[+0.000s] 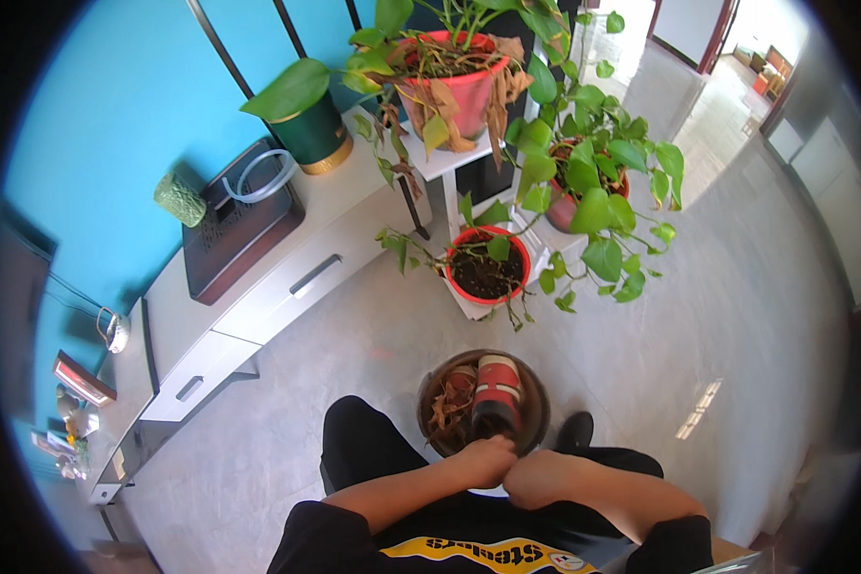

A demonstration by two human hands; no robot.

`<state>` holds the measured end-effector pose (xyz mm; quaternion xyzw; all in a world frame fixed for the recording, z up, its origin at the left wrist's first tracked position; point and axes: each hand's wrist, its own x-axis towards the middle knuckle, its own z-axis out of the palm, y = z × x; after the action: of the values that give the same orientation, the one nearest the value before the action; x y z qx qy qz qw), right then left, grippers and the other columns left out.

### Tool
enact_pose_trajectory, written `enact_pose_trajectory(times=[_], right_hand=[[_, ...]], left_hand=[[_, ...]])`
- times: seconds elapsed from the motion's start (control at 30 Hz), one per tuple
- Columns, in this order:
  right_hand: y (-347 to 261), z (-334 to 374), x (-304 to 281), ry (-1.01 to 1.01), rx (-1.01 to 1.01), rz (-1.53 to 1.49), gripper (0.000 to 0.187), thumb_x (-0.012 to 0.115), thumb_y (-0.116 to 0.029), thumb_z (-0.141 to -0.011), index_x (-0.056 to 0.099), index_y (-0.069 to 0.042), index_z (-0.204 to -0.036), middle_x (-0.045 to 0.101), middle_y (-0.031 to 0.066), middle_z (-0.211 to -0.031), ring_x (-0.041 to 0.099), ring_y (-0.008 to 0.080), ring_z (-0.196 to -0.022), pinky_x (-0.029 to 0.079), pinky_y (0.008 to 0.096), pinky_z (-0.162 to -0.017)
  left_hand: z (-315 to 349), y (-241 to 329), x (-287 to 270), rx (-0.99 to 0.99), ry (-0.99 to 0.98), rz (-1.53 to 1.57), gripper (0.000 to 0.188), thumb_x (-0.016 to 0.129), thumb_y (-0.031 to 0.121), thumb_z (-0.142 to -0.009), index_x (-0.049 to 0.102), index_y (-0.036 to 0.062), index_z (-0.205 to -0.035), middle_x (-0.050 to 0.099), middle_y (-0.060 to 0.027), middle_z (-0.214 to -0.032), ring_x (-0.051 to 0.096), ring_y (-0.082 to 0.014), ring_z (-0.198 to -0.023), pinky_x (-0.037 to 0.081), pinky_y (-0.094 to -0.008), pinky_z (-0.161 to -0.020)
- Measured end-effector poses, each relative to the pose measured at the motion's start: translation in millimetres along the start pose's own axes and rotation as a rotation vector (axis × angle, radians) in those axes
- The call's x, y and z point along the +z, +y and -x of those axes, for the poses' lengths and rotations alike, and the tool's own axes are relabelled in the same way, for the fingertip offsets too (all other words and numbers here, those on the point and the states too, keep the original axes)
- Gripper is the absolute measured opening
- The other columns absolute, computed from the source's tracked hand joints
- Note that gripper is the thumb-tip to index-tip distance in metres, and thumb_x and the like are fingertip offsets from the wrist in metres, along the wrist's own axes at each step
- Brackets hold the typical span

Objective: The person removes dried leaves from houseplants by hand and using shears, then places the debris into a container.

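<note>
Red-and-cream banded, roughly cylindrical object (pixel 499 376), sitting in the round brown basin (pixel 544 407), right of the crumpled dry brown leaves (pixel 447 411), long axis running near to far! Its dark near end faces the hands: left hand (pixel 489 462) closest, right hand (pixel 534 480) just to the right. Fingers look curled on both; whether either grasps anything, I cannot tell.

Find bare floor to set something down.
Bare floor: between the white cabinet and brown basin, and right of the dark shoe. Crowded: the plant stand, with pots and trailing leaves; the basin, holding dry leaves and a red-and-white object.
</note>
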<state>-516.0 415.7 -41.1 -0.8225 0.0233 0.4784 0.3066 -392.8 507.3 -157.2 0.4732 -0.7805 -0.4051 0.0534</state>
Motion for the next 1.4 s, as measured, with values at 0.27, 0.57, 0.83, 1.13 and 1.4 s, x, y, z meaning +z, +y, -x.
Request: enact_pose_trajectory(times=[0.27,0.57,0.83,1.13,1.4], right_hand=[[7,2,-2,0.069,-0.153,0.031,0.035,0.051,-0.029,-0.098,0.075,-0.004,-0.102,0.074,0.0187,-0.100,0.071,0.0390,-0.097,0.056,0.0499,-0.084],[19,-6,0,0.131,-0.198,0.062,0.038,0.052,-0.031,-0.099,0.075,-0.001,-0.098,0.074,0.0206,-0.099,0.070,0.0422,-0.095,0.055,0.0517,-0.083],[15,1,1,0.193,-0.262,0.038,0.037,0.052,-0.031,-0.099,0.073,-0.001,-0.098,0.073,0.0209,-0.097,0.069,0.0427,-0.096,0.055,0.0521,-0.083],[11,15,-8,0.194,-0.330,0.031,0.037,0.053,-0.034,-0.102,0.071,-0.002,-0.104,0.073,0.0213,-0.098,0.069,0.0422,-0.097,0.055,0.0524,-0.085],[13,13,0,0.189,-0.318,0.013,0.038,0.053,-0.034,-0.102,0.071,-0.002,-0.107,0.073,0.0215,-0.099,0.069,0.0425,-0.098,0.055,0.0518,-0.088]], left_hand=[[22,15,-86,-0.131,-0.157,0.182,0.027,0.057,0.026,-0.096,0.072,0.0091,-0.112,0.072,-0.0196,-0.110,0.069,-0.0371,-0.103,0.055,-0.0476,-0.089],[42,19,-385,0.114,1.292,-0.653,0.041,0.065,0.001,-0.087,0.066,0.0063,-0.128,0.065,-0.0156,-0.109,0.061,-0.0339,-0.106,0.051,-0.0425,-0.093],[11,8,-517,-0.126,0.769,-1.146,0.051,0.069,0.000,-0.076,0.071,0.0115,-0.125,0.066,-0.0113,-0.104,0.061,-0.0310,-0.106,0.051,-0.0385,-0.096],[-7,3,-540,-0.136,0.806,-0.949,0.011,0.065,0.009,-0.090,0.073,0.0059,-0.097,0.068,-0.0146,-0.098,0.065,-0.0319,-0.097,0.053,-0.0428,-0.086],[-7,-3,-545,-0.196,1.028,-0.522,0.019,0.068,0.020,-0.096,0.068,0.0002,-0.096,0.070,-0.0195,-0.087,0.067,-0.0340,-0.080,0.052,-0.0438,-0.075]])
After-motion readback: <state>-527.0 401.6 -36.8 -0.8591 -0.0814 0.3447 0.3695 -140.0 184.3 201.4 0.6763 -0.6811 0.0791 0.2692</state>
